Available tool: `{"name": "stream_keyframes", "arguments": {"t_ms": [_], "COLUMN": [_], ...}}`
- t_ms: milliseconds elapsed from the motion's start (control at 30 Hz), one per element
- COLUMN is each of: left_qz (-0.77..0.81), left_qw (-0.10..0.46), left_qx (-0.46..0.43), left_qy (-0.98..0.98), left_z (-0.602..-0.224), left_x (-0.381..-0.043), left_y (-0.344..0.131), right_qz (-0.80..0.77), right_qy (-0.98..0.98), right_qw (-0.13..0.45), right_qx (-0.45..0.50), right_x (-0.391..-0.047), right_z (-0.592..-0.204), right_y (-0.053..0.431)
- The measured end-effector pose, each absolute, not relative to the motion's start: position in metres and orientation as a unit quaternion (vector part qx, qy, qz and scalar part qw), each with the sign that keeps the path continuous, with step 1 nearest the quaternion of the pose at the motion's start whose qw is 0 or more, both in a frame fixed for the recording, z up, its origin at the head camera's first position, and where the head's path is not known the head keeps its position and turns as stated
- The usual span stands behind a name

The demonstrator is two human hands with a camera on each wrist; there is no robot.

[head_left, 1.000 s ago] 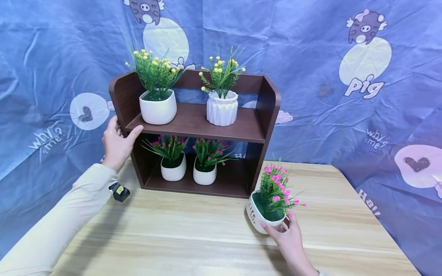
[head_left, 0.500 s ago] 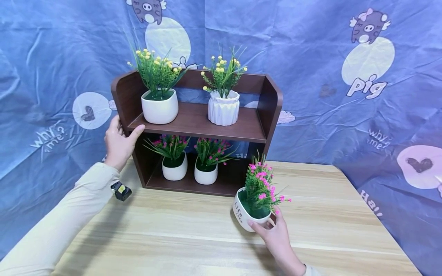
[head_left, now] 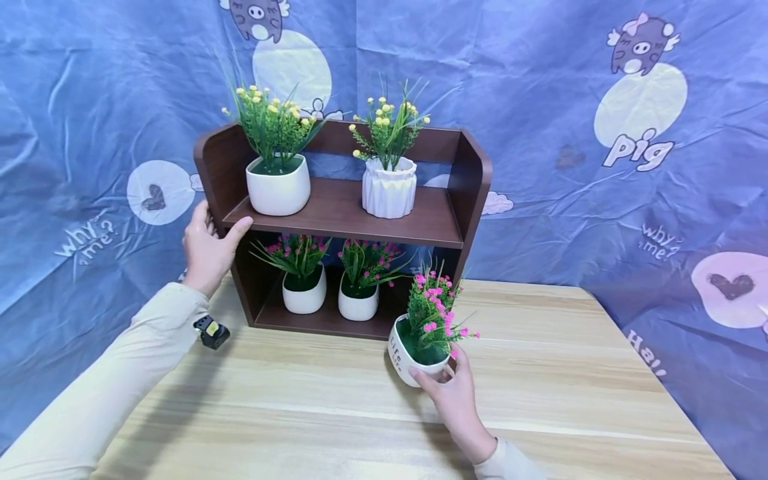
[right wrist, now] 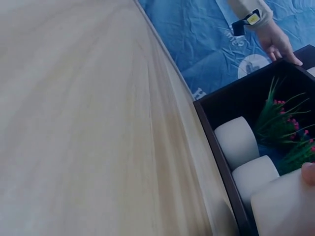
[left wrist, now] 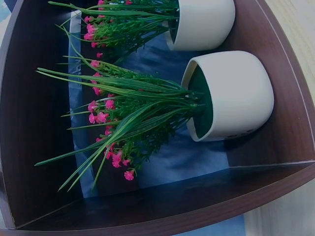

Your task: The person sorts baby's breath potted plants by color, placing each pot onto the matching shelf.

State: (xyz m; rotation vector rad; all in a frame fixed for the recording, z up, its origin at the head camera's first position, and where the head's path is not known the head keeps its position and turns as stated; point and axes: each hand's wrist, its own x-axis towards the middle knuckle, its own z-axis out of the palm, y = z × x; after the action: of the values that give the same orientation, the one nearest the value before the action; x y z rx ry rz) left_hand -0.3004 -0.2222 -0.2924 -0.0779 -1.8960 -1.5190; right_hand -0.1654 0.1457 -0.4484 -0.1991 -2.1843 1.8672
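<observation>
My right hand (head_left: 453, 400) holds a white pot of pink artificial flowers (head_left: 417, 350) by its side. Dark "Life" lettering shows on the pot, which leans slightly in front of the lower right of a dark brown two-tier shelf (head_left: 342, 230). With thumb on the front and fingers around the left side panel, my left hand (head_left: 210, 250) grips the shelf. Two white pots with pink flowers, a left one (head_left: 304, 293) and a right one (head_left: 359, 307), stand on the lower tier. In the right wrist view, the held pot (right wrist: 288, 206) shows with part of a fingertip.
On the upper tier are a smooth white pot of yellow flowers (head_left: 279, 190) and a ribbed white pot of yellow flowers (head_left: 389, 190). The shelf stands on a light wooden table (head_left: 312, 413). A blue printed cloth (head_left: 540, 133) hangs behind it.
My right hand has carried the pink-flower pot leftward and slightly back, closer to the shelf's lower opening. The left hand keeps its grip on the shelf's side.
</observation>
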Motion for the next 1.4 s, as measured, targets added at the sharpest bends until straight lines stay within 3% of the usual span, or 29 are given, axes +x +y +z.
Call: {"name": "stream_keyframes", "arguments": {"t_ms": [833, 1400], "left_qz": [-0.591, -0.586], "left_qw": [0.350, 0.347], "left_qx": [-0.036, -0.028], "left_qy": [-0.726, -0.732], "left_z": [-0.296, -0.293], "left_x": [-0.302, -0.298], "left_y": [-0.223, -0.221], "right_qz": [0.624, 0.620], "right_qy": [-0.732, -0.718], "right_qw": [0.260, 0.292], "right_qx": [-0.086, -0.126], "right_x": [-0.210, -0.231], "right_z": [-0.462, -0.464], "right_y": [0.108, 0.086]}}
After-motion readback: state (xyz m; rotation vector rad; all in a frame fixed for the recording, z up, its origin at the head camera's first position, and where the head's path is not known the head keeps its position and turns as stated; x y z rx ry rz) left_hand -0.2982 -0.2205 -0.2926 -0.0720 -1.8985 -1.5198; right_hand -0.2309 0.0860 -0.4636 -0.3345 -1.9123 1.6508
